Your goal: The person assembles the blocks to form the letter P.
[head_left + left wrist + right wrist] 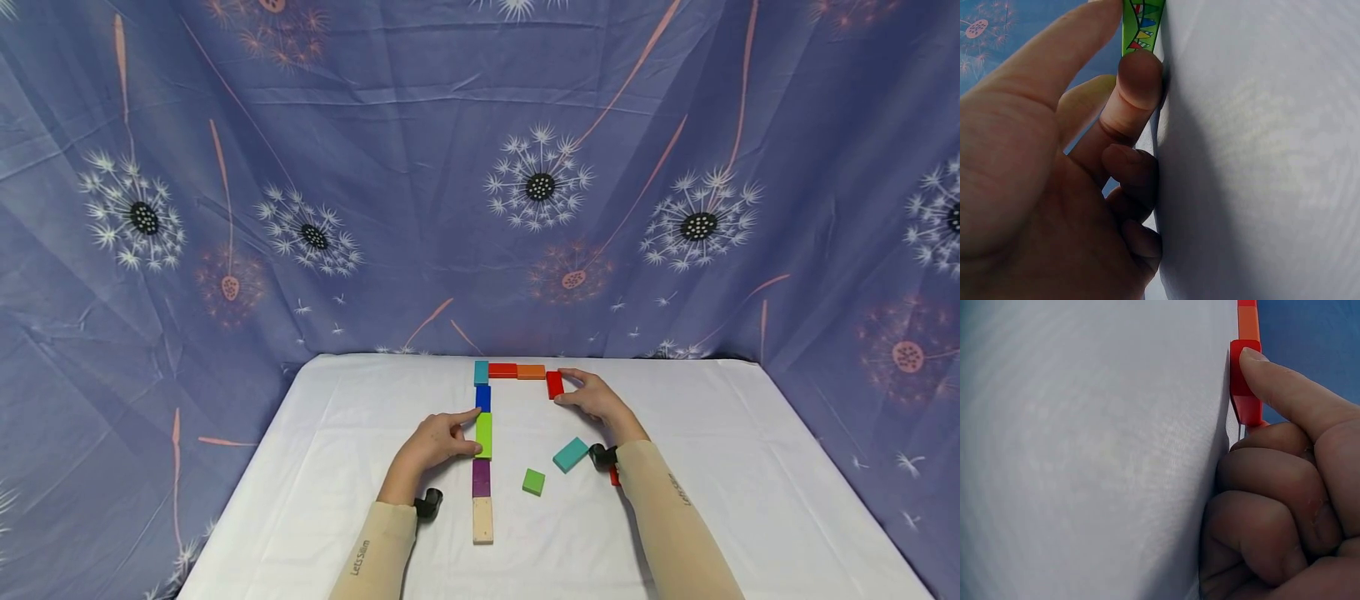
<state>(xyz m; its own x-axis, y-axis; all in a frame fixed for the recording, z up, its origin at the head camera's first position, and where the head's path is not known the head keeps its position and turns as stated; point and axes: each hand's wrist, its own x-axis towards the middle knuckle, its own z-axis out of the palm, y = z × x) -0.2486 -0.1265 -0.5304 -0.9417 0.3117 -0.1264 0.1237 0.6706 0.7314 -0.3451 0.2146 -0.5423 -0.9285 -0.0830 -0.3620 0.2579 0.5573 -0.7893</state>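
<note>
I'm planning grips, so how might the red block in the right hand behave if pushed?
The red block is probably rigid: its edges look straight. Its smooth-looking faces may slip a little. Flat-sided, it should slide rather than roll across the white cloth.

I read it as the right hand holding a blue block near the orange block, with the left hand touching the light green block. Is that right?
Not quite: the block in the right hand is a red block, as the head view shows. It is near the orange block, and the left hand touches the light green block.
</note>
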